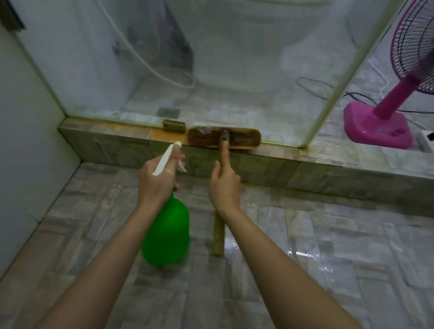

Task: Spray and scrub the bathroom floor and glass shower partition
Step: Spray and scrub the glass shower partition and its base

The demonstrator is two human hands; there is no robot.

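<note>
The brush lies with its wooden head flat on top of the tiled kerb, right against the foot of the glass partition, and its long handle slopes back down over the floor. The right hand grips the handle high up, fingers curled round it and the forefinger laid straight along the wood toward the head. Just beside it, the left hand holds the green spray bottle by the neck, fingers wrapped under the white spray head, whose nozzle points at the kerb near an orange stain and a small metal bracket. Whether a finger presses the trigger cannot be told. The step in hand looks like scrubbing the kerb and the seam under the glass, with spray ready to wet it. The next move probably calls for a squeeze of the trigger on the stained strip, then firm strokes of the brush along the kerb without knocking the glass or the bracket. The glass looks cloudy over most of its height and the floor tiles shine wet on the right, so much work seems left. A pink fan stands beyond the partition, its cable trailing on the floor.
</note>
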